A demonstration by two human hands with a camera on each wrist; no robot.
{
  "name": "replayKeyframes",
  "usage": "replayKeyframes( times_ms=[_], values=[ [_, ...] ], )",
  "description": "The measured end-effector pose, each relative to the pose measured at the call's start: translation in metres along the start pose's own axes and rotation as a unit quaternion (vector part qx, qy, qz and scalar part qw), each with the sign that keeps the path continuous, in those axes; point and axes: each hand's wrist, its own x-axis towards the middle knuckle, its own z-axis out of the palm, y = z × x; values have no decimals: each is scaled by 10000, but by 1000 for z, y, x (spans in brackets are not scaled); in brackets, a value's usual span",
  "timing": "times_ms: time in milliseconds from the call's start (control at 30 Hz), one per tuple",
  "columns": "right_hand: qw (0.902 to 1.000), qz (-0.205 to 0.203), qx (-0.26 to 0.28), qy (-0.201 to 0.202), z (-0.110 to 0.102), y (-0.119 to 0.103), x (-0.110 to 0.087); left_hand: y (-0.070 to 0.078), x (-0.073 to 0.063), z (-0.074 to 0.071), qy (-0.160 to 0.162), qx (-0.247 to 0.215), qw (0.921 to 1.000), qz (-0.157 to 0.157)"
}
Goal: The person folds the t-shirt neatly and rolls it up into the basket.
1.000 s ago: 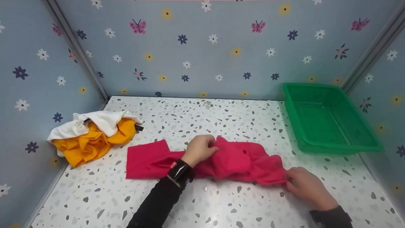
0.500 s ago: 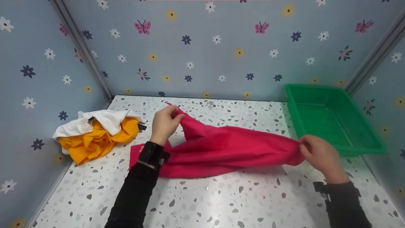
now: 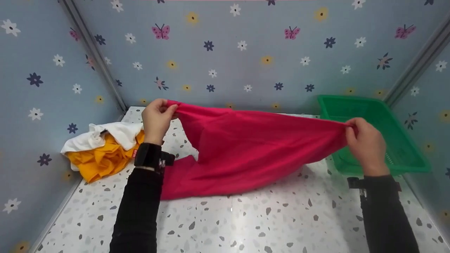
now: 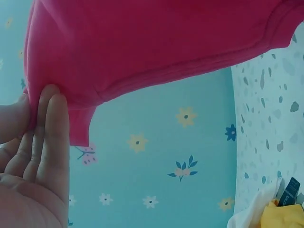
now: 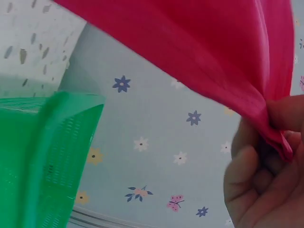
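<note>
A pinkish-red shirt point(image 3: 253, 144) hangs stretched between both hands, its lower left part lying on the speckled table. My left hand point(image 3: 157, 119) pinches its upper left corner between thumb and fingers; in the left wrist view the cloth point(image 4: 133, 42) shows a stitched hem. At the upper right corner my right hand point(image 3: 367, 146) grips a bunched bit of the fabric point(image 5: 261, 104), with the fingers curled. The right hand is in front of the green basket point(image 3: 404, 140). The shirt hides part of the table and back wall edge.
A white garment point(image 3: 123, 131) and an orange-yellow garment point(image 3: 100, 160) lie crumpled together at the table's left. The green basket stands at the back right. Flower-patterned panels point(image 3: 225, 52) enclose the speckled table point(image 3: 253, 221) at the back and both sides.
Both hands have risen and spread apart, the left going left. The shirt, bunched on the table a second ago, is now lifted and pulled out wide. The left hand took a new hold near its corner.
</note>
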Motion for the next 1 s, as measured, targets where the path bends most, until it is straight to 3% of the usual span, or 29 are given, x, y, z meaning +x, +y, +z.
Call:
replayKeyframes(
  times_ms=[100, 267, 500, 633, 767, 900, 1000],
  values=[
    [9987, -10, 30, 511, -5, -3, 10, 5, 4, 1, 103, -267, 9993, 220],
    [9924, 14, 152, 1225, -10, -8, 21, 14, 8, 5, 369, -221, 9967, 683],
    [9837, -89, 212, 1781, -13, -11, 24, 27, 11, 6, 824, -485, 9859, 1370],
    [9805, -138, 339, 1933, -14, -12, 22, 33, 9, 3, 906, -381, 9808, 1684],
    [9794, -166, 474, 1956, -15, -13, 18, 33, 4, -1, 847, -280, 9800, 1780],
    [9799, -316, 707, 1840, -19, -13, 10, 29, -6, -10, 653, -90, 9813, 1810],
    [9805, -562, 885, 1665, -24, -10, 2, 25, -13, -17, 379, 290, 9849, 1666]
  ],
)
